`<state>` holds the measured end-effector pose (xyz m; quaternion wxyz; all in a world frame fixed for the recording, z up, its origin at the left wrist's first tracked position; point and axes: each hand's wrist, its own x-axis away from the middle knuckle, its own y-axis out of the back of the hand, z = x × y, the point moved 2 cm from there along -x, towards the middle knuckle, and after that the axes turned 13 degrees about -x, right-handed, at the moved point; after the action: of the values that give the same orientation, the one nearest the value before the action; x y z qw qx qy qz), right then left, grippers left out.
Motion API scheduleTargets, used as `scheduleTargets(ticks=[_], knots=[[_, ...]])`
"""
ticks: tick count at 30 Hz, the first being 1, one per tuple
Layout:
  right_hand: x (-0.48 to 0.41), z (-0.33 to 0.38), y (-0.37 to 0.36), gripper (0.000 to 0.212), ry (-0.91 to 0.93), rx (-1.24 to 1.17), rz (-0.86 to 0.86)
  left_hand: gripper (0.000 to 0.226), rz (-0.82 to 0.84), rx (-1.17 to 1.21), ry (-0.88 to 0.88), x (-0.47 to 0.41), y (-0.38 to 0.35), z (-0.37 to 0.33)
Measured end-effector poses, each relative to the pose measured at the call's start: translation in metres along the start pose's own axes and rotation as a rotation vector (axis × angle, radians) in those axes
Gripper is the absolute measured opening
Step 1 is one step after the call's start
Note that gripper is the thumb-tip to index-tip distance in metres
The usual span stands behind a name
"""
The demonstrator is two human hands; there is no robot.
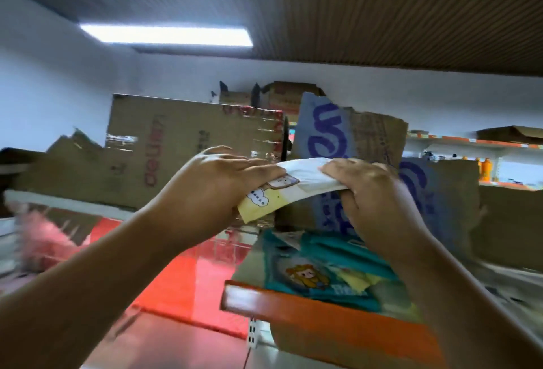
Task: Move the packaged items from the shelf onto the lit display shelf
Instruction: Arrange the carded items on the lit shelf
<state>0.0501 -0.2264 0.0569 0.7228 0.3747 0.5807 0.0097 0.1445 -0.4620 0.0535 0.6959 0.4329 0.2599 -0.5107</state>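
Observation:
A flat white and yellow packaged item (289, 189) with a cartoon print is held up at chest height by both hands. My left hand (214, 189) grips its left end, fingers over the top and thumb underneath. My right hand (364, 189) pinches its right end. Below them, a teal packaged item (320, 274) with a cartoon figure lies on a shelf with an orange front edge (323, 321). The whole view is motion-blurred.
Brown cardboard boxes (176, 145) and a torn blue-printed carton (346, 133) stand behind the hands on the top shelf. A red floor area (188, 280) shows lower left. A ceiling light panel (167, 35) glows above. Another orange-edged shelf (482, 142) with bottles lies far right.

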Motion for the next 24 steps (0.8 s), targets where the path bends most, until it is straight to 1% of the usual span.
scheduleTargets(ticks=[1,4,5,7,10,12,15,20,24], knots=[[-0.009,0.018,-0.013,0.045,0.006,-0.029,0.026,0.045,0.028,-0.02,0.014,0.014,0.012,0.014],[-0.032,0.073,-0.048,0.051,0.065,-0.091,0.084,0.052,0.106,-0.08,0.039,0.054,0.042,0.054],[-0.039,0.091,-0.059,0.053,0.087,-0.124,0.089,0.051,0.134,-0.093,0.057,0.066,0.051,0.067],[-0.052,0.125,-0.083,0.056,0.119,-0.192,0.086,0.049,0.184,-0.123,0.122,0.094,0.07,0.094],[-0.067,0.164,-0.123,0.055,0.171,-0.264,0.054,0.059,0.265,-0.137,0.232,0.131,0.095,0.128],[-0.073,0.189,-0.15,0.053,0.189,-0.296,0.031,0.059,0.33,-0.109,0.276,0.157,0.108,0.149],[-0.075,0.22,-0.186,0.05,0.237,-0.352,0.005,0.056,0.384,-0.052,0.34,0.192,0.12,0.17],[-0.069,0.251,-0.256,0.05,0.289,-0.42,0.031,0.056,0.477,-0.006,0.416,0.254,0.12,0.187],[-0.064,0.26,-0.309,0.052,0.306,-0.514,0.033,0.073,0.576,0.048,0.485,0.291,0.105,0.204]])
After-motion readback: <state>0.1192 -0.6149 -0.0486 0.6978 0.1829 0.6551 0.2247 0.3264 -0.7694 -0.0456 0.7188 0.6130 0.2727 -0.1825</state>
